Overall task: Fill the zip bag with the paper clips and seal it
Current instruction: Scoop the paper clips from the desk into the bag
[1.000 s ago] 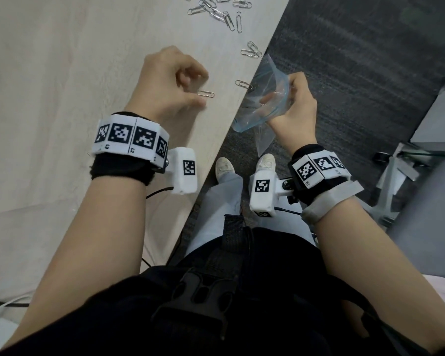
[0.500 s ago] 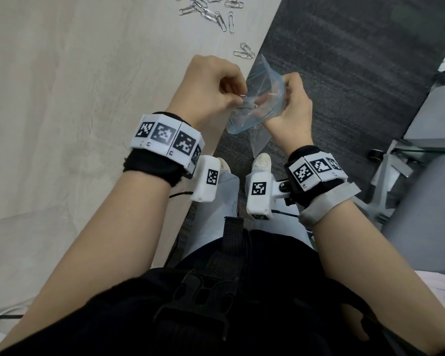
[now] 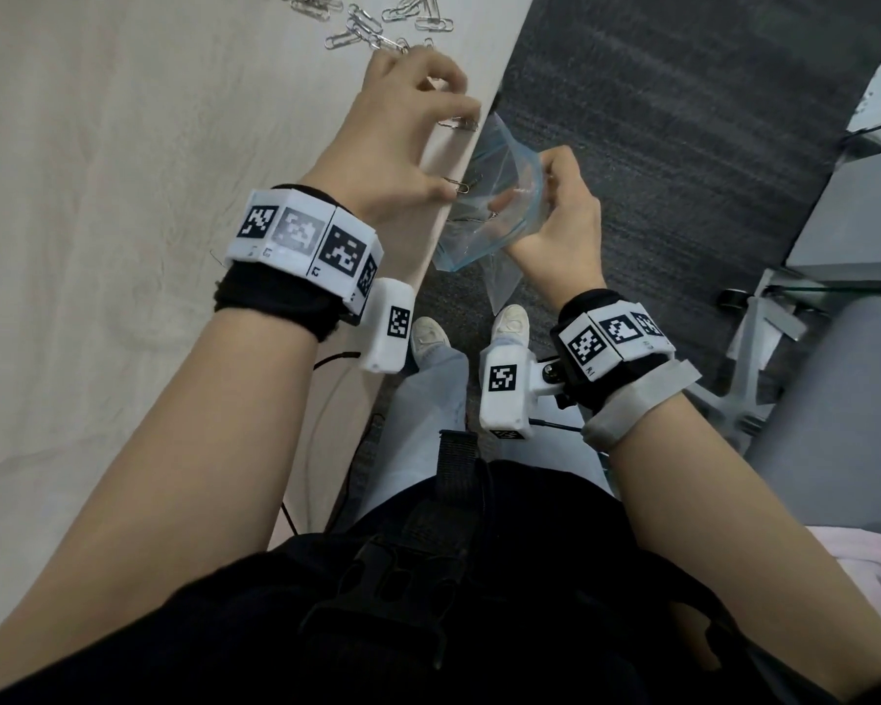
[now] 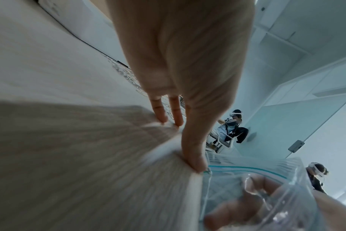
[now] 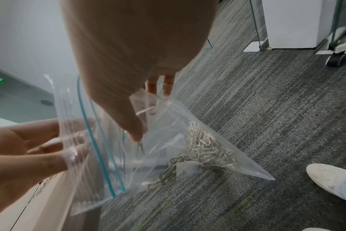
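A clear zip bag (image 3: 484,231) with a blue-green seal strip hangs just off the table edge (image 3: 423,256), its mouth open toward the table. My right hand (image 3: 535,190) grips its rim, thumb inside. In the right wrist view, many silver paper clips (image 5: 205,150) lie in the bag's (image 5: 168,140) lower corner. My left hand (image 3: 453,155) rests on the table with fingers spread. Its thumb touches one paper clip (image 3: 458,185) at the edge beside the bag mouth. Another clip (image 3: 459,124) lies under its fingertips. A loose clip pile (image 3: 367,17) lies further back.
Beyond the light wooden table is dark grey carpet (image 3: 682,145). A white chair base with castors (image 3: 748,358) and a grey cabinet (image 3: 845,236) stand at the right. My shoes (image 3: 512,318) are below the bag. Two people (image 4: 233,126) stand far off.
My left hand left the bag mouth and returned to the table edge, its fingers now spread over two clips. The right hand kept holding the bag open in about the same place.
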Available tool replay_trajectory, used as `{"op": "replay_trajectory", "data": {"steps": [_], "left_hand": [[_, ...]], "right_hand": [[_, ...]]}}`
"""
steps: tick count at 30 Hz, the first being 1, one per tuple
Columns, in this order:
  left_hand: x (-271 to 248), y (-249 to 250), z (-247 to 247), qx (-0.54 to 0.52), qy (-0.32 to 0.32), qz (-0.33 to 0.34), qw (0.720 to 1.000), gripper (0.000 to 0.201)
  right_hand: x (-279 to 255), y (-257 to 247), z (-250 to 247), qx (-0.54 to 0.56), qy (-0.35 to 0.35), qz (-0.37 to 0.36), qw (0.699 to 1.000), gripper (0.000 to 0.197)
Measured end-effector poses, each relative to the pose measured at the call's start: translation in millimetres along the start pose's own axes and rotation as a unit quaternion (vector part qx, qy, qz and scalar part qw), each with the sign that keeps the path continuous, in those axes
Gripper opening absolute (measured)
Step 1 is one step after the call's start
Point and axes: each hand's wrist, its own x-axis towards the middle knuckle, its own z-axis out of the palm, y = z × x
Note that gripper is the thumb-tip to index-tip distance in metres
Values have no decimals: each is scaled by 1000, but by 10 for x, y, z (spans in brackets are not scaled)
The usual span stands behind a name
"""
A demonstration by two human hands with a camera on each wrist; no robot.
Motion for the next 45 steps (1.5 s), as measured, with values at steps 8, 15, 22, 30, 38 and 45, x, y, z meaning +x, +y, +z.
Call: {"op": "replay_trajectory", "data": {"steps": [8,15,22,30,38,45], "left_hand": [[-118,15,206,-81,62,-11,995,15],[-146,145,255,-184,60,-20,981,22],[-33,-14,85,-134,215,-69,965,23],[196,-97,73,-68,335,-143,929,29],[374,-158,-101,11,302,-286,909,47],[471,-444,-231,4,276,-310,910,61]], "right_hand": [[10,-1,7,-1,6,5,1000,35],[27,-27,-24,-13,13,6,1000,40],[112,1,-148,23,14,21,999,37],[442,31,-316,14,-12,25,1000,33],[812,-85,-463,-25,-47,11,999,39],[983,-205,-522,-43,-38,17,998,41]]}}
